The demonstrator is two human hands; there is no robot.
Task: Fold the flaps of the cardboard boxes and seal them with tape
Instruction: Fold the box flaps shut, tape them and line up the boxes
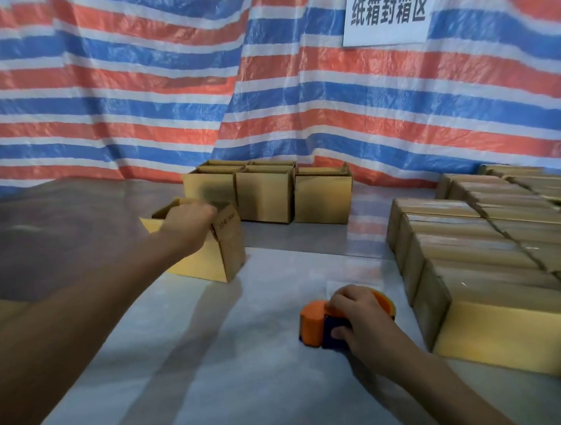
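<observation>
item 1: open box (210, 260), brown cardboard, flaps up, left of centre frame on the desk (215, 375); inside hidden. left hand (189, 224) on its top rim, fingers curled over the edge, blurred.
item 2: tape dispenser (313, 323), orange and blue, lower centre-right, on the desk; right hand (357, 318) fingers wrapped around it.
item 3: upright boxes (265, 197), centre back, tops open, contents not visible.
item 4: taped boxes (467, 246), closed, in rows, right edge.
item 5: striped tarp (139, 90) behind; white sign (389, 14), upper right.
</observation>
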